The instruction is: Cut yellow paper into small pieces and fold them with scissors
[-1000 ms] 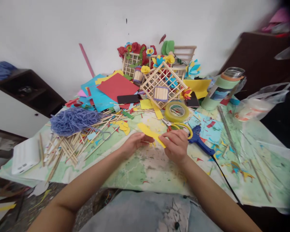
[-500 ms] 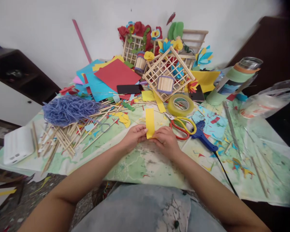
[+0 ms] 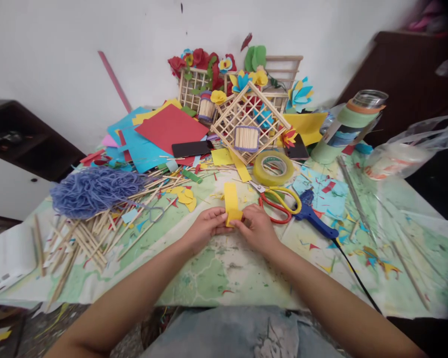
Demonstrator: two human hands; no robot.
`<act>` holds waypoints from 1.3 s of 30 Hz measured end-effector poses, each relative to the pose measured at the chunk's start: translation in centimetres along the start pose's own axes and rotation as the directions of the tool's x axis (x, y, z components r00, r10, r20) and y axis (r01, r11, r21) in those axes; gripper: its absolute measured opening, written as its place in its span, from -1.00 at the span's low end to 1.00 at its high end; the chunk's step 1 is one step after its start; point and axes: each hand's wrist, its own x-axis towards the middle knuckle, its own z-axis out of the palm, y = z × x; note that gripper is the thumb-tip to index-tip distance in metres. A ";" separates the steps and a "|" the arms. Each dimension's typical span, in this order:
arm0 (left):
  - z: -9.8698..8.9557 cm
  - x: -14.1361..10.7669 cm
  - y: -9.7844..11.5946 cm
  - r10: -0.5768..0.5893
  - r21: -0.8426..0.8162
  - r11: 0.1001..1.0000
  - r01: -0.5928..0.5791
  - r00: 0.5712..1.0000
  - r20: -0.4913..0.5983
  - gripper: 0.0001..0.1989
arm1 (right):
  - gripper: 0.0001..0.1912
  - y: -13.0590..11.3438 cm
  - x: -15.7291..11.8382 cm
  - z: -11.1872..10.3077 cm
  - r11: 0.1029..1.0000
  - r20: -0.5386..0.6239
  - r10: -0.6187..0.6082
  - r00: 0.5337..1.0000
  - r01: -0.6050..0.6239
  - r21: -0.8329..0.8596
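While the left hand (image 3: 205, 228) and right hand (image 3: 257, 228) grip a folded yellow paper strip (image 3: 231, 206) between their fingers, red-and-yellow-handled steel scissors (image 3: 276, 206) lie just beside, at two o'clock.

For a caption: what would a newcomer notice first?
A wooden lattice frame stands at the back among bright paper flowers, beside a red card sheet. Nearer, a blue yarn heap lies left, and the left hand and right hand hold a yellow paper strip front centre.
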 end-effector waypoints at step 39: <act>0.3 0.4 -0.5 0.088 0.019 0.996 -0.086 0.988 -0.130 -0.72 | -0.76 -0.3 -0.1 0.4 0.999 0.054 0.036 0.998 -0.038 0.026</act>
